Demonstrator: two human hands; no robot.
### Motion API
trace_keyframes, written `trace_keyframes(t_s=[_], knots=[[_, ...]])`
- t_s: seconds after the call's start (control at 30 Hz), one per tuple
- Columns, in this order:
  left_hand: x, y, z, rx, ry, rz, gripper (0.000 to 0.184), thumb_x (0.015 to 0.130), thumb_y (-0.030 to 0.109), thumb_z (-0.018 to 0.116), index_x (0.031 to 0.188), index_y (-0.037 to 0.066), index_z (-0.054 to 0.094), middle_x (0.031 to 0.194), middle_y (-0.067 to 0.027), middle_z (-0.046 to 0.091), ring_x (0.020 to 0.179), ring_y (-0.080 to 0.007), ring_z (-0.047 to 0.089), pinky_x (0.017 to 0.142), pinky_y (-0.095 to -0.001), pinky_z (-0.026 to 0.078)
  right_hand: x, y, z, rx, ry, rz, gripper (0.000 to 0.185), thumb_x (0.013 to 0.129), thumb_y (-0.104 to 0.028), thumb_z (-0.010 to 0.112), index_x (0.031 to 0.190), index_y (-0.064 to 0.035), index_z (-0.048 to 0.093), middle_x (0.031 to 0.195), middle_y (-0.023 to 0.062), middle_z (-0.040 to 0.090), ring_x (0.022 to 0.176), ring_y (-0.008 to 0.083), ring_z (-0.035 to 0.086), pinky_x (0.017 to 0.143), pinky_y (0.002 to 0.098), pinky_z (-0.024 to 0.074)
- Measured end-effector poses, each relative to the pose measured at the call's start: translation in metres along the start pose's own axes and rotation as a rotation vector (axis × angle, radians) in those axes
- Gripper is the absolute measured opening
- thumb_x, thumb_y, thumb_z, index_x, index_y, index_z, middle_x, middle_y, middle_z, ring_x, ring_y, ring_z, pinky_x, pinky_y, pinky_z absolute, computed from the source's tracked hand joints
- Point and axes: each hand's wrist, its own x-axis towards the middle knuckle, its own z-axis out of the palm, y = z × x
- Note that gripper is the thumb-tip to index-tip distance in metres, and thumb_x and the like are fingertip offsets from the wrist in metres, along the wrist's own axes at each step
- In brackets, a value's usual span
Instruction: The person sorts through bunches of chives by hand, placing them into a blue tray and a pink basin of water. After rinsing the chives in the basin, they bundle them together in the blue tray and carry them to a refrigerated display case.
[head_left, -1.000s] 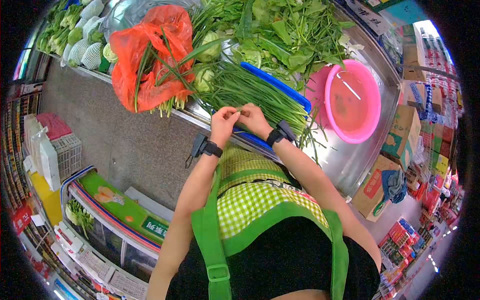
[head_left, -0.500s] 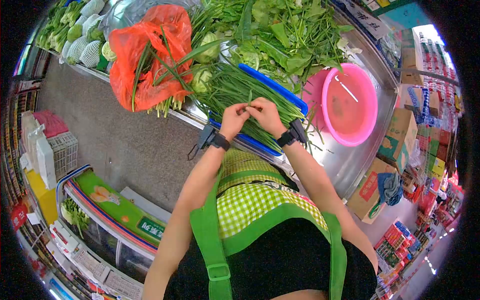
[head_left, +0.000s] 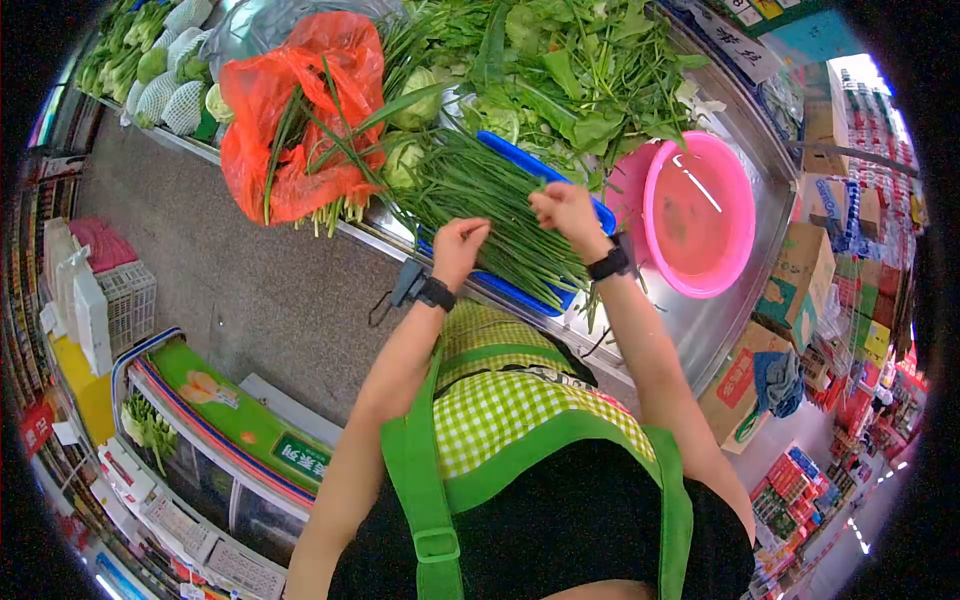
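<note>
A thick bunch of garlic chives lies slantwise in a blue tray. My left hand is over the near-left side of the bunch, its thumb and fingertips pinched together; whatever is between them is too small to name. To the right, my right hand is closed above the tray's right end, with a hint of green by its fingertips that I cannot make out. The two hands are apart. Left of the tray, an open red plastic bag holds more long green stalks.
A pink basin with water stands right of the tray on the metal counter. Heaped leafy greens cover the counter behind. Cabbages sit beside the bag. A display case stands lower left, cardboard boxes at right.
My hands, together over the chives before, have separated. The right hand has moved right and slightly up, the left a little down and to the left.
</note>
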Motion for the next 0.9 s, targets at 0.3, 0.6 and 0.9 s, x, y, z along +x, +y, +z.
trace_keyframes(t_s=[0.3, 0.6, 0.9], knots=[[-0.024, -0.012, -0.044, -0.142, 0.302, -0.285, 0.042, 0.078, 0.014, 0.060, 0.115, -0.001, 0.047, 0.073, -0.0024, 0.056, 0.066, -0.0100, 0.049, 0.063, -0.0245, 0.041, 0.060, -0.066, -0.114, -0.906, 0.601, -0.524, 0.027, 0.073, -0.018, 0.061, 0.093, 0.0002, 0.059, 0.076, 0.0150, 0.062, 0.069, 0.0273, 0.060, 0.062, 0.0362, 0.0476], [-0.040, 0.000, -0.041, -0.286, 0.289, -0.309, 0.020, 0.080, 0.010, 0.057, 0.099, 0.002, 0.058, 0.072, 0.0007, 0.053, 0.064, -0.0065, 0.047, 0.057, -0.0206, 0.039, 0.032, 0.020, 0.027, -0.781, 0.105, -0.629, 0.012, 0.074, -0.016, 0.055, 0.078, -0.0065, 0.061, 0.079, 0.0130, 0.059, 0.078, 0.0308, 0.057, 0.068, 0.0409, 0.0457], [-0.047, 0.002, -0.030, -0.235, 0.261, -0.229, 0.016, 0.082, 0.012, 0.056, 0.095, 0.005, 0.059, 0.071, 0.0025, 0.054, 0.052, -0.0038, 0.044, 0.045, -0.0186, 0.037, 0.039, 0.038, 0.063, -0.869, 0.180, -0.526, 0.010, 0.074, -0.017, 0.056, 0.073, -0.0061, 0.055, 0.077, 0.0139, 0.057, 0.074, 0.0311, 0.056, 0.065, 0.0416, 0.0453]])
